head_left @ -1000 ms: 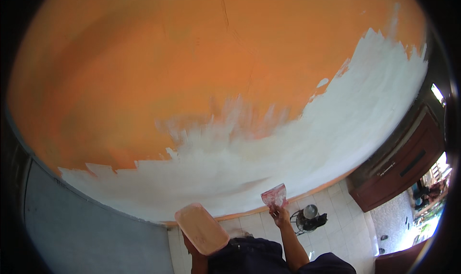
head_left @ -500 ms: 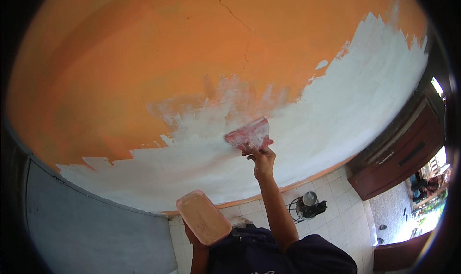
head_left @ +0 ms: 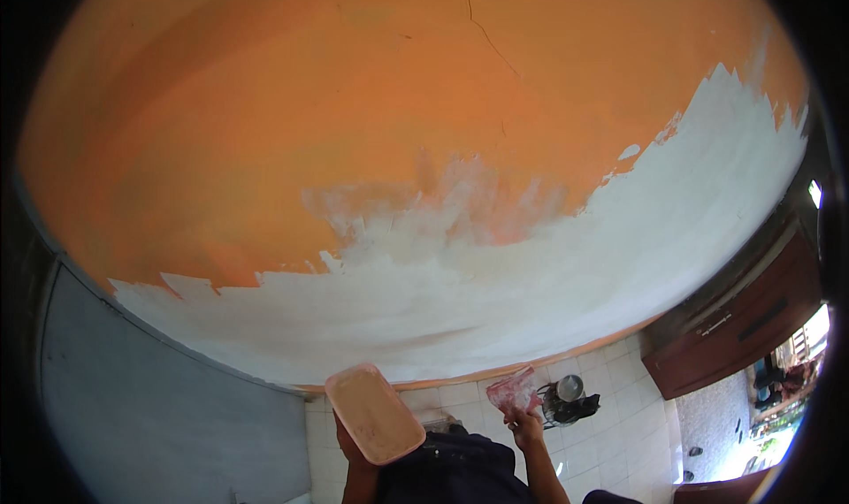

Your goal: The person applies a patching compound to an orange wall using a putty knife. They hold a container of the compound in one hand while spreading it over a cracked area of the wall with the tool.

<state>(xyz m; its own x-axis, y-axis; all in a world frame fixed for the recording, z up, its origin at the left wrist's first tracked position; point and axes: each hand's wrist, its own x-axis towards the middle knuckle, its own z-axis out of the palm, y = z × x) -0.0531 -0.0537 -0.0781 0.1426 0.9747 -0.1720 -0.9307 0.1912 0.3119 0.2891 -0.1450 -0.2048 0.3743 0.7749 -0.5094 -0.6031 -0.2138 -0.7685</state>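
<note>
Two hands, one tray, one scraper. Left hand (head_left: 349, 444) grips one pinkish rectangular tray (head_left: 376, 416) by its left side, fingers mostly hidden; dark smudges on the tray, contents unclear. Right hand (head_left: 525, 428) pinches one red, white-smeared scraper (head_left: 511, 389), just ahead of its fingertips. Just right of that hand: one round grey pot (head_left: 569, 386), contents unclear, and one black bag (head_left: 579, 408). Ahead of both hands: one orange wall (head_left: 371, 97), lower part coated white.
</note>
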